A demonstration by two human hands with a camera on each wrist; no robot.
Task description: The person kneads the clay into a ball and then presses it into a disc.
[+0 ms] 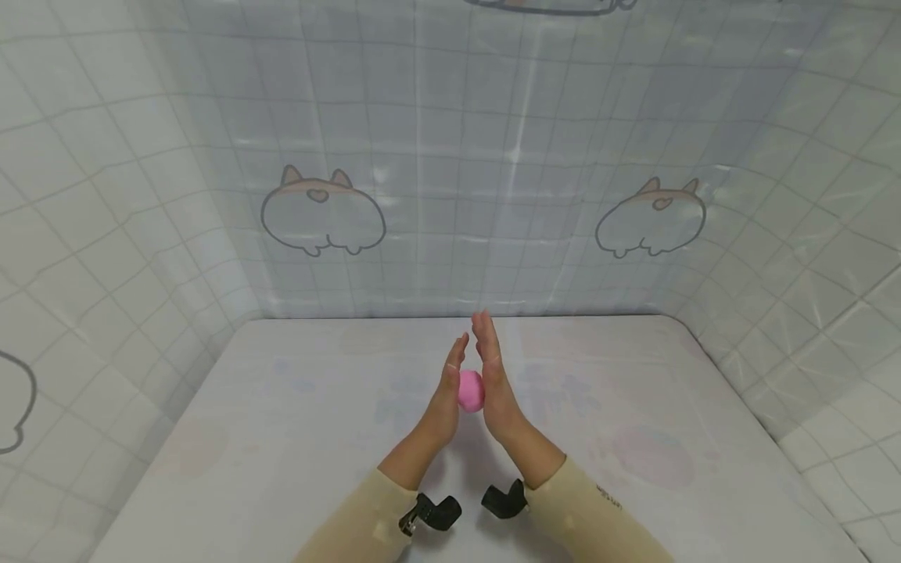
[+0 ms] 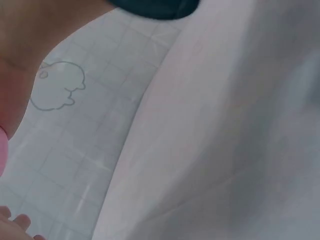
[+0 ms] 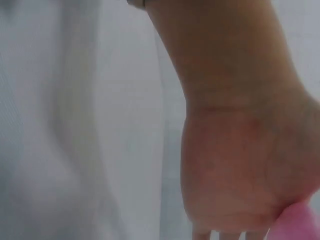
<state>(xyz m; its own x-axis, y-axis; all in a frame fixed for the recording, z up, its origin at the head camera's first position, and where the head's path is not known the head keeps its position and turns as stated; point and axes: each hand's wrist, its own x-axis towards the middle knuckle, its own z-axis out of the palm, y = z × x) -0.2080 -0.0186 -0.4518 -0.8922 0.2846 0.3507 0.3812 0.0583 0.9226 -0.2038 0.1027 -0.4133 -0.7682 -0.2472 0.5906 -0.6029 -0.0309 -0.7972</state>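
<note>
The tile-patterned wall sheet [image 1: 486, 129] rises at twelve o'clock, its corgi drawings [image 1: 324, 219] sitting near half past ten and half past one from where the hands meet. Below it spreads the pale tabletop [image 1: 296, 438]. Two cream sleeves [image 1: 359, 520] come in from seven and five o'clock, converging. From them reach the left hand [image 1: 445, 397], fingers aimed near one o'clock, and the right hand [image 1: 497, 391], fingers aimed just short of twelve and reaching a little farther. Both stand on edge, palms facing, fingers straight, nothing gripped, the gap between them narrow. A black wrist mount [image 1: 438, 513] sits by each cuff. Smallest is the pink ball [image 1: 471, 391], caught between the palms: three o'clock from the left, nine from the right, apparently touching both, so neither hand is nearer. It looks slightly longer along the twelve-to-six line, and shadows below suggest it's off the table.
</note>
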